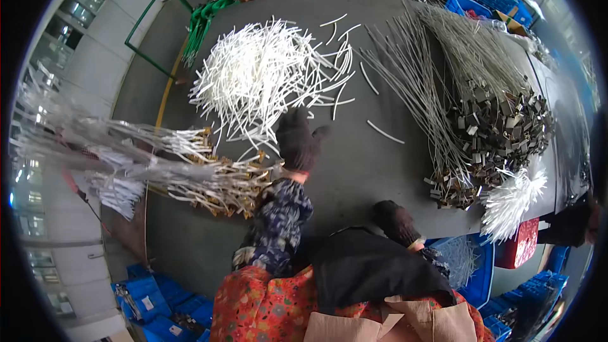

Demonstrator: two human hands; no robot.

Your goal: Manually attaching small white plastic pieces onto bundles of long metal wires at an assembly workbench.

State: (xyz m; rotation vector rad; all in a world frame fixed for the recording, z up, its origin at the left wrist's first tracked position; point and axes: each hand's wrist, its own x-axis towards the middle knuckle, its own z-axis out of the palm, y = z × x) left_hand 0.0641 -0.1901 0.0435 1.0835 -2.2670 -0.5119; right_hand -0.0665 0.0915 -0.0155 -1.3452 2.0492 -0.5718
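My left hand [296,142], in a dark knitted glove, reaches to the near edge of a heap of short white tubes [253,73]. Its thumb stands apart from the fingers, and I see nothing held in it. Beside my left wrist lie bundles of white-sleeved wires with brass-coloured ends [221,180], stretching off to the left. My right hand [394,223], also gloved, rests near the front edge of the dark table [354,177]. Its fingers look loosely extended with nothing visible in them. A single white tube [385,132] lies between the heap and the wires on the right.
Long thin wires with metal clip-like ends [500,123] cover the table's right side, with a white tube bundle [514,202] below. A blue bin [484,266] and red box [519,244] stand by the front right edge. Green straps [201,25] hang at the far left.
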